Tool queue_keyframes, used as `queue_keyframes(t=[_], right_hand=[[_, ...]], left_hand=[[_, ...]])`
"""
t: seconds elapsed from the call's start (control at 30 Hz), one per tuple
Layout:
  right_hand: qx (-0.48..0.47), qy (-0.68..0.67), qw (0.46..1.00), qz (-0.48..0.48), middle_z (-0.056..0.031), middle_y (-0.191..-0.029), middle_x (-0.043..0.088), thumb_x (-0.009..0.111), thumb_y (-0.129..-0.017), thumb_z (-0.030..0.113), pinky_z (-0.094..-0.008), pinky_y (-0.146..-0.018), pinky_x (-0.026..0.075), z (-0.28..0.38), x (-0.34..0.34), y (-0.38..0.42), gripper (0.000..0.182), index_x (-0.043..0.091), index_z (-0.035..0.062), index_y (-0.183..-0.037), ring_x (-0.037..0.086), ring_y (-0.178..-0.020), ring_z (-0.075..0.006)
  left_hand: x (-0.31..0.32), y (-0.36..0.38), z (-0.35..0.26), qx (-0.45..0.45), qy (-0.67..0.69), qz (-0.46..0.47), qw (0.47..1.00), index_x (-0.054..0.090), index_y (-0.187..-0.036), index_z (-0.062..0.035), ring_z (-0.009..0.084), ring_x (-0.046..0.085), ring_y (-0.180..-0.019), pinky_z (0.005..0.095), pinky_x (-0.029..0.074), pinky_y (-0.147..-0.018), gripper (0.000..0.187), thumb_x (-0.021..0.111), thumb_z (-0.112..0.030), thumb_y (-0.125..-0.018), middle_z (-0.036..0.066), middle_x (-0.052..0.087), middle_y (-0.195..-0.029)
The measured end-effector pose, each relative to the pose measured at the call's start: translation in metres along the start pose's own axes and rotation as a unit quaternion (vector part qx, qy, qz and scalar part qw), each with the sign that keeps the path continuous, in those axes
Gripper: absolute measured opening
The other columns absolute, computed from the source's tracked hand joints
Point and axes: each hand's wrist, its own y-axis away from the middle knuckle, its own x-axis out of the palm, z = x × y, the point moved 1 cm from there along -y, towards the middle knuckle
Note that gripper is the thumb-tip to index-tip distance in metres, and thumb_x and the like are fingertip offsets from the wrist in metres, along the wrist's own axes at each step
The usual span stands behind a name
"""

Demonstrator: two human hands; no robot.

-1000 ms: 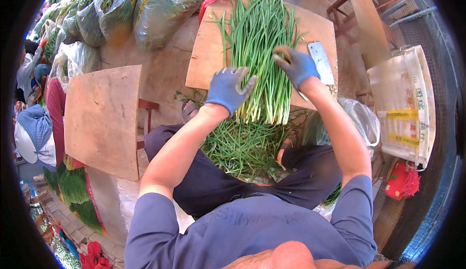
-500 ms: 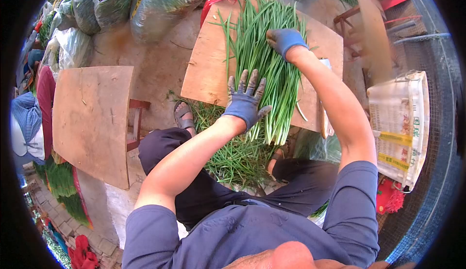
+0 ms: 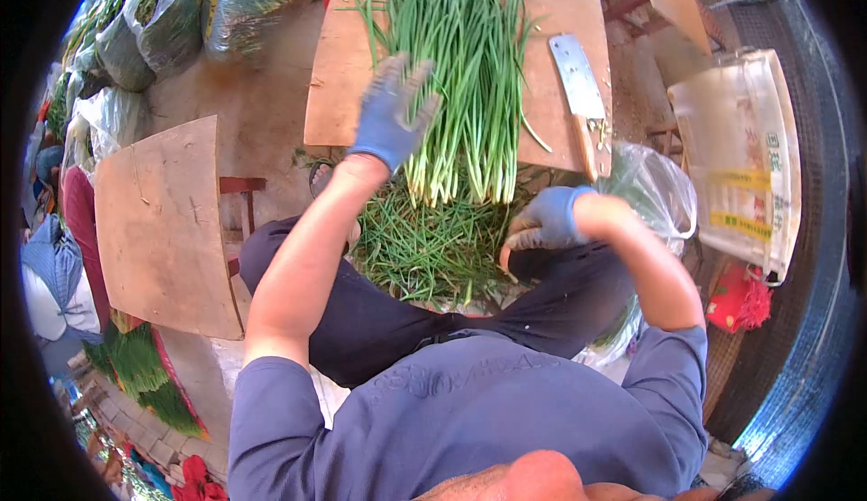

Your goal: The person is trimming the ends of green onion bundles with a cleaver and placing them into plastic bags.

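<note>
A thick bunch of long green stalks (image 3: 461, 76) lies on the wooden board (image 3: 334, 94), its pale ends hanging over the near edge. My left hand (image 3: 393, 112), in a blue-grey glove, rests at the bunch's left side with fingers spread, somewhat blurred. Below the board's near right part is my right hand (image 3: 545, 219), gloved too, its fingers pointing down near my knee; whether they hold anything is hidden. A cleaver (image 3: 578, 76) with a wooden handle lies on the board right of the bunch. Loose green trimmings (image 3: 433, 248) are heaped below the board.
Another wooden board (image 3: 163, 230) on a red stand is at the left. Plastic bags of greens (image 3: 163, 22) stand at the upper left. On the right are a clear bag (image 3: 650, 189), a white crate (image 3: 736, 158) and a red item (image 3: 741, 300). A person's blue cloth (image 3: 54, 262) shows far left.
My right hand has left the top of the bunch and come down below the board, uncovering the cleaver. My left hand has shifted to the bunch's left side. The whole view has shifted.
</note>
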Motion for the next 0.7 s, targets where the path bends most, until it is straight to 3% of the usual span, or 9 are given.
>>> queue_keyframes(t=[0.03, 0.1, 0.2, 0.3, 0.37, 0.43, 0.53, 0.63, 0.7], right_hand=[[0.073, 0.009, 0.996, -0.042, -0.0144, -0.09, 0.071, 0.058, -0.098, 0.037, -0.0374, -0.073, 0.053, -0.001, 0.021, 0.004, 0.034, 0.071, 0.0085, -0.108, 0.07, -0.079, -0.0235], [0.109, -0.179, 0.961, -0.181, -0.0208, -0.098, 0.069, 0.048, -0.098, 0.052, -0.0461, -0.083, 0.05, -0.03, 0.058, -0.002, 0.049, 0.068, 0.0077, -0.106, 0.065, -0.094, -0.0398], [0.19, -0.325, 0.839, -0.394, -0.023, -0.103, 0.068, 0.045, -0.099, 0.053, -0.0483, -0.085, 0.049, -0.047, 0.079, -0.016, 0.053, 0.065, 0.0052, -0.109, 0.065, -0.098, -0.041], [0.235, -0.209, 0.863, -0.395, -0.0249, -0.106, 0.067, 0.044, -0.098, 0.054, -0.0494, -0.088, 0.049, -0.05, 0.084, -0.057, 0.055, 0.063, 0.0032, -0.109, 0.064, -0.102, -0.0427], [0.191, -0.21, 0.874, -0.394, -0.0253, -0.111, 0.067, 0.043, -0.099, 0.056, -0.0505, -0.091, 0.048, -0.034, 0.081, -0.091, 0.057, 0.062, 0.0042, -0.114, 0.062, -0.105, -0.0438], [0.182, -0.222, 0.862, -0.417, -0.0263, -0.111, 0.066, 0.04, -0.099, 0.058, -0.0508, -0.092, 0.048, -0.003, 0.072, -0.103, 0.06, 0.064, 0.0046, -0.111, 0.062, -0.105, -0.0435], [0.235, -0.154, 0.894, -0.348, -0.0272, -0.109, 0.066, 0.036, -0.098, 0.061, -0.0506, -0.091, 0.048, 0.007, 0.055, -0.084, 0.064, 0.066, 0.0043, -0.106, 0.063, -0.105, -0.0429], [0.329, -0.109, 0.793, -0.502, -0.022, -0.103, 0.07, 0.041, -0.097, 0.058, -0.055, -0.085, 0.049, -0.028, 0.054, -0.061, 0.058, 0.068, 0.0077, -0.105, 0.066, -0.099, -0.0398], [0.326, 0.083, 0.719, -0.609, -0.0182, -0.099, 0.07, 0.048, -0.095, 0.051, -0.0529, -0.083, 0.05, -0.068, 0.053, -0.068, 0.047, 0.069, 0.0098, -0.101, 0.067, -0.096, -0.0371]], left_hand=[[-0.011, -0.001, 0.008, -0.019, 0.026, -0.046, 0.998, 0.051, -0.141, -0.0133, 0.0376, 0.048, -0.131, 0.0432, 0.037, -0.11, 0.054, 0.058, -0.041, -0.095, 0.022, 0.051, -0.141], [-0.028, 0.007, 0.024, -0.113, 0.048, -0.006, 0.992, 0.055, -0.135, -0.0115, 0.0393, 0.057, -0.12, 0.0441, 0.044, -0.102, 0.05, 0.054, -0.045, -0.097, 0.023, 0.061, -0.127], [-0.046, 0.018, 0.019, -0.283, -0.016, 0.178, 0.942, 0.052, -0.136, -0.0095, 0.0416, 0.058, -0.116, 0.0466, 0.045, -0.098, 0.059, 0.045, -0.055, -0.099, 0.023, 0.063, -0.124], [-0.022, 0.033, 0.01, -0.27, -0.041, 0.23, 0.934, 0.043, -0.144, -0.0097, 0.043, 0.056, -0.12, 0.0472, 0.044, -0.101, 0.072, 0.035, -0.064, -0.098, 0.026, 0.058, -0.131], [-0.001, 0.035, -0.003, -0.224, -0.036, 0.252, 0.941, 0.023, -0.155, -0.0065, 0.0428, 0.054, -0.123, 0.0471, 0.042, -0.105, 0.084, 0.033, -0.066, -0.096, 0.029, 0.055, -0.133], [0.02, 0.039, -0.009, -0.198, 0.003, 0.222, 0.955, 0.024, -0.154, -0.0074, 0.0443, 0.052, -0.124, 0.0479, 0.041, -0.105, 0.083, 0.035, -0.066, -0.097, 0.03, 0.052, -0.137], [0.006, 0.031, -0.02, -0.236, -0.03, 0.281, 0.93, 0.022, -0.155, -0.0089, 0.0441, 0.055, -0.121, 0.0478, 0.043, -0.102, 0.082, 0.036, -0.064, -0.097, 0.03, 0.053, -0.136], [-0.01, 0.029, -0.014, -0.23, -0.054, 0.248, 0.939, 0.021, -0.156, -0.011, 0.0435, 0.058, -0.117, 0.048, 0.045, -0.1, 0.081, 0.037, -0.064, -0.097, 0.029, 0.054, -0.134], [-0.014, 0.029, -0.015, -0.223, -0.054, 0.214, 0.949, 0.024, -0.155, -0.0115, 0.0428, 0.059, -0.116, 0.0477, 0.046, -0.099, 0.079, 0.039, -0.062, -0.096, 0.027, 0.058, -0.131]])
